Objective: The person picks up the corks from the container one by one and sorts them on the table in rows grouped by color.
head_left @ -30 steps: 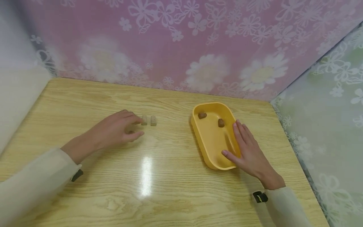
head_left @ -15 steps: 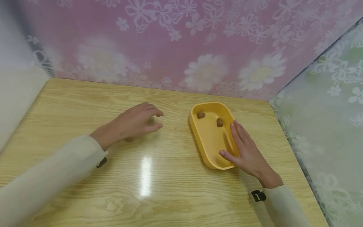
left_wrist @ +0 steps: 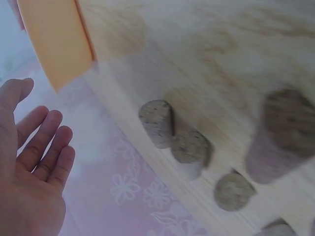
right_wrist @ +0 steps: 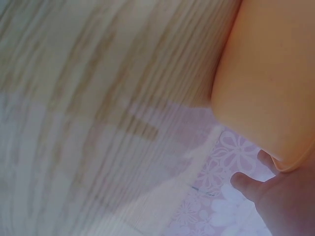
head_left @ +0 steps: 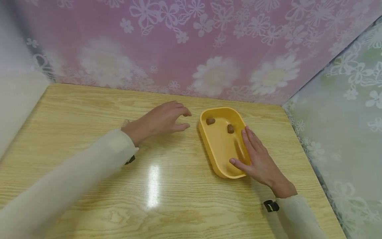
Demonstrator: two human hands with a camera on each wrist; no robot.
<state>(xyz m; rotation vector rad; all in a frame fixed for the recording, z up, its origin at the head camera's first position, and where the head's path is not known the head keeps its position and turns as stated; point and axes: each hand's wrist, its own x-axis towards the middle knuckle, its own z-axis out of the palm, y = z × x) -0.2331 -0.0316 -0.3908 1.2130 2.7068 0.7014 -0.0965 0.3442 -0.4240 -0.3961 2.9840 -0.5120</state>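
Note:
My left hand [head_left: 162, 119] hovers over the table, left of the yellow tray [head_left: 209, 147], thumb and fingers apart. In the left wrist view, the left hand's palm [left_wrist: 37, 196] is turned to the camera with nothing in it. Several corks stand on the table behind it, among them one cork [left_wrist: 156, 115] beside another cork [left_wrist: 189, 147]; a larger-looking one [left_wrist: 283, 142] is blurred. Inside the tray lie two brown corks, one cork [head_left: 210, 121] near the far left corner, another cork [head_left: 230, 128] near the right wall. My right hand [head_left: 262, 162] rests on the tray's right rim, fingers straight, thumb over the inside.
The wooden table [head_left: 107, 199] meets a pink flowered backdrop [head_left: 167, 53] at its far edge. A pale flowered panel [head_left: 352, 139] stands along the right side. A pale cork [head_left: 126, 122] shows partly behind the left wrist.
My left hand has moved right and slightly away, from beside the standing corks toward the tray, and now covers most of them. The right hand and tray hold their place.

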